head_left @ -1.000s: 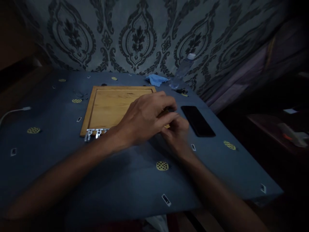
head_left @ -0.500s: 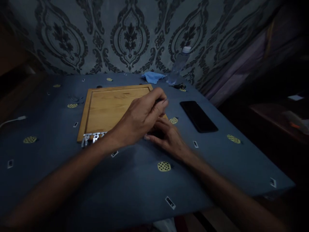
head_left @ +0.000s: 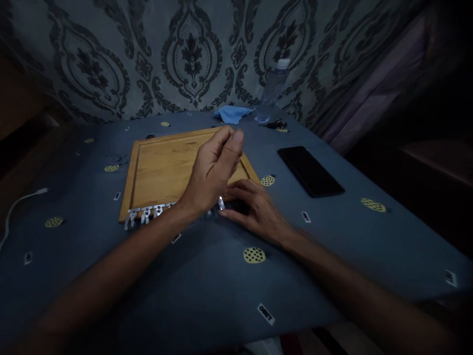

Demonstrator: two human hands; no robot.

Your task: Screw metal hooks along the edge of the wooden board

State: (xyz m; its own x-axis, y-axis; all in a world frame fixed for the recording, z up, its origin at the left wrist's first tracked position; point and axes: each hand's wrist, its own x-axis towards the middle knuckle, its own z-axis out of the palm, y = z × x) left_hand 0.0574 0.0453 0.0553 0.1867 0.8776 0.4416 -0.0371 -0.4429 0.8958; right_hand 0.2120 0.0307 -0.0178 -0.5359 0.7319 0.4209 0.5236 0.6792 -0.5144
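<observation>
A wooden board (head_left: 166, 167) with a raised border lies on the table, several silver metal hooks (head_left: 158, 209) lined up along its near edge. Over the board's right part, my left hand (head_left: 216, 165) is closed in a fist, thumb uppermost; anything inside it is hidden. Below and to the right, my right hand (head_left: 254, 207) rests at the board's near right corner. Its thumb and fingers close around a shiny metal hook (head_left: 220, 202) at that edge, which shows only in part. My left forearm covers some of the hook row.
A black phone (head_left: 310, 171) lies right of the board. Behind are a blue cloth (head_left: 233, 114), a clear bottle (head_left: 273, 91) and a small dark cable (head_left: 276, 124). A white cable (head_left: 22, 202) lies at left. The patterned wall bounds the table's back.
My left fist has shifted slightly left and turned more upright. The right hand stays nearly in place, and a shiny hook now shows at its fingertips. The camera view has shifted a little.
</observation>
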